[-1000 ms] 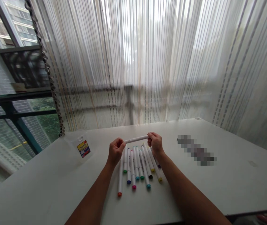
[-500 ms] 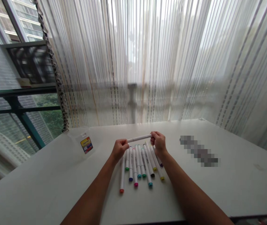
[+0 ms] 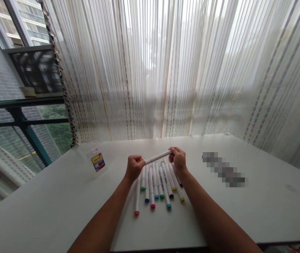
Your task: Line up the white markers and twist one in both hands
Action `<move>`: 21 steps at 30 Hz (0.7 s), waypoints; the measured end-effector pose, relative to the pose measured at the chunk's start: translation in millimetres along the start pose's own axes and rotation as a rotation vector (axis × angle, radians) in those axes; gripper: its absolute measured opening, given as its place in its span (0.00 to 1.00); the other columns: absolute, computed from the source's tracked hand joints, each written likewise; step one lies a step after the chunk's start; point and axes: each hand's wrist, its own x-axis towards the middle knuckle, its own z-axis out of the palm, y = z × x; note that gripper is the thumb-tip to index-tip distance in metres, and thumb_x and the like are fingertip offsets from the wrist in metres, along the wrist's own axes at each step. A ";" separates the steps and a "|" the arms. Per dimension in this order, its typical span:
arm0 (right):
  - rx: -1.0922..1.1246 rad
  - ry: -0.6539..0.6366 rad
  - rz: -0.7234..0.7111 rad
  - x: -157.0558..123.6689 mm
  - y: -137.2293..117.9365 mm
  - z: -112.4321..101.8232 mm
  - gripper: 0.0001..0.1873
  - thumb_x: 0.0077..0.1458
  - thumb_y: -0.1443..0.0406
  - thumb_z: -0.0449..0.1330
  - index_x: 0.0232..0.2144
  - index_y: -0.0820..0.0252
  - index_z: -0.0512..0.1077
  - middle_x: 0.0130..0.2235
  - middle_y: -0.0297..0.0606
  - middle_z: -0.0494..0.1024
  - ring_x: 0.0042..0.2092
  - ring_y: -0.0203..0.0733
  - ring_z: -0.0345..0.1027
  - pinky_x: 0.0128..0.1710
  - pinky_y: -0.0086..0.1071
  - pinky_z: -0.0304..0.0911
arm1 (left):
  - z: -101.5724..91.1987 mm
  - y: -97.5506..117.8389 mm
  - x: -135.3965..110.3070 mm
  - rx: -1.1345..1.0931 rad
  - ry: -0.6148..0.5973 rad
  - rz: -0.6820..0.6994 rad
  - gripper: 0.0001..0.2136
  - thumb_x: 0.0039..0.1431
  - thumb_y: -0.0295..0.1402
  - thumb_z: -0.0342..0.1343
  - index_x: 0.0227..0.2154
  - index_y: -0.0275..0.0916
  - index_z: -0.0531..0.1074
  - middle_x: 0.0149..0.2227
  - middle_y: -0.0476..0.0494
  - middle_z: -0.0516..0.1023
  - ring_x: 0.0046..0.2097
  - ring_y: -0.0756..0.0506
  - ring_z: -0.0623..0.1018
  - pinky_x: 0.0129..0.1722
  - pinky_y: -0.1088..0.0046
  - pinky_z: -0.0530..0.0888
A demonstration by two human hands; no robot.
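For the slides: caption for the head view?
Left hand and right hand hold a slim white marker above a row of colour-capped white markers on a white table.

Left hand [image 3: 134, 168]: gripping one end of a white plastic marker [image 3: 157, 157], tilted a bit
Right hand [image 3: 178, 161]: got the other end
Under the hands: loose row of white markers with colored tips [image 3: 152, 189]
Also on the white tabletop [image 3: 244, 211]: clear plastic sleeve with yellow label [image 3: 97, 162], off left
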 end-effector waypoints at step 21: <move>-0.006 0.008 0.047 2.0 7.6 4.1 0.07 0.39 0.65 0.56 0.17 0.61 0.62 0.11 0.22 0.51 0.13 0.25 0.43 0.11 0.24 0.40 | 0.1 -12.6 1.5 0.056 -0.019 0.020 0.08 0.47 0.36 0.55 0.26 0.35 0.71 0.24 0.51 0.66 0.23 0.53 0.61 0.22 0.78 0.60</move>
